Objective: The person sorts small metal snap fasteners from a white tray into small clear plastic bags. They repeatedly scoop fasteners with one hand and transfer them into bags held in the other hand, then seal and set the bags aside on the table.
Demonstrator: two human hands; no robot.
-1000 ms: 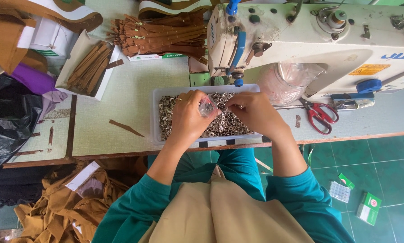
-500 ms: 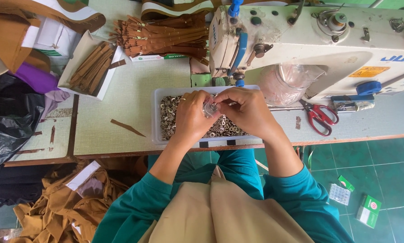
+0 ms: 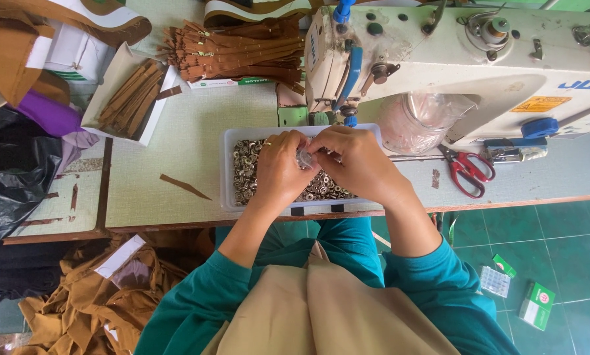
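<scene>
Your left hand (image 3: 278, 172) & right hand (image 3: 354, 164) pinch a small clear bag (image 3: 304, 160) together over the tray (image 3: 228, 172) of metal rings (image 3: 244, 172), desk's front edge.

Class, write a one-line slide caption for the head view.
Both hands, left and right, pinch a small clear piece over a tray of metal rings.

Pretty clearly a sewing workshop: an industrial sewing machine (image 3: 453, 59) is mounted on the surface (image 3: 177, 151), with brown zippers (image 3: 242, 49), red scissors (image 3: 469, 172) and fabric scraps (image 3: 78, 296) scattered around.
</scene>
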